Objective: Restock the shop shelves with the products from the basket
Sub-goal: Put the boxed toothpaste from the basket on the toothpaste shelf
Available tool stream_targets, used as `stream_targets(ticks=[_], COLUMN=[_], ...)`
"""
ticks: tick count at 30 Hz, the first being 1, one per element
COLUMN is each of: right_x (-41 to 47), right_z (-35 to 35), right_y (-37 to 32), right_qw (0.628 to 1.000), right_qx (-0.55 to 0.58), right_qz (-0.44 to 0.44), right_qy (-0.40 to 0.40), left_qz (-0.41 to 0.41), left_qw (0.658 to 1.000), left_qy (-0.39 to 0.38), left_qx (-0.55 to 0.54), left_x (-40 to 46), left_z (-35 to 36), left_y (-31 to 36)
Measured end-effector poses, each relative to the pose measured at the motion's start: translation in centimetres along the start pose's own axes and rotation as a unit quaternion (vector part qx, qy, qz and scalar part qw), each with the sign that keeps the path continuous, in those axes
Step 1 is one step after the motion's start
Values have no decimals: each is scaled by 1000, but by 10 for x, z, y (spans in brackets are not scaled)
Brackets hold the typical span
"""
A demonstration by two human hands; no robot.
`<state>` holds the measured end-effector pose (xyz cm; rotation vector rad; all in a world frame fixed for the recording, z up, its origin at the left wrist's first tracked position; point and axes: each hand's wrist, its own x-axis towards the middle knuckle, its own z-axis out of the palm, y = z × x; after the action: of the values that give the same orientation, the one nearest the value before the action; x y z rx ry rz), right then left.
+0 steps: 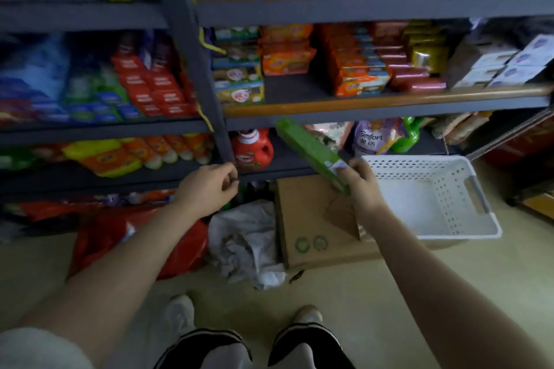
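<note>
Dim shop corner: dark metal shelving (192,48) with wooden boards stands on pale beige floor (344,293).

Labels on the left shelf packets (150,90) blur past reading.

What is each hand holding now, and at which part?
Right hand holds the green box by its near end. Left hand: fingers curled, contents unclear.
</note>
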<state>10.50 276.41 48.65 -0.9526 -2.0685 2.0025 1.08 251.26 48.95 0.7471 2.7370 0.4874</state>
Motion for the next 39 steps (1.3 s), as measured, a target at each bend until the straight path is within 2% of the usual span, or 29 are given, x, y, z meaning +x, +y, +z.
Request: stream_targets(ticks=[6,11,14,21,28,32,36,39], right_x=[-56,-68,-61,-35,-15,-9,-5,-1], right_z=[149,268,319,394,443,470,482,472], right_y=[-21,-56,-71,-84,-83,-82,-80,-84], right_qw=[985,967,965,934,867,828,831,844], right_qx=[-44,-99,-116,-232,-388,-496,-516,-486], right_qz=[-150,-225,-229,-270,-309,-259,-208,-195], right_qy=[-78,-68,-58,-22,-36,-29,-25,-111], left_qz=[-10,-25,-38,-38,-36,-8,28,41], left_qw=[1000,999,999,995,993,994,993,992], left_qy=[2,18,29,79,111,95,88,82], left_qx=[23,24,8,-45,-26,-48,-68,-87], left_x=[-56,-88,-87,-33,6,5,9,17], left_z=[-67,-112,-130,-158,-154,-142,-140,-140], left_y=[-133,-225,-258,-280,-293,-308,-316,-312])
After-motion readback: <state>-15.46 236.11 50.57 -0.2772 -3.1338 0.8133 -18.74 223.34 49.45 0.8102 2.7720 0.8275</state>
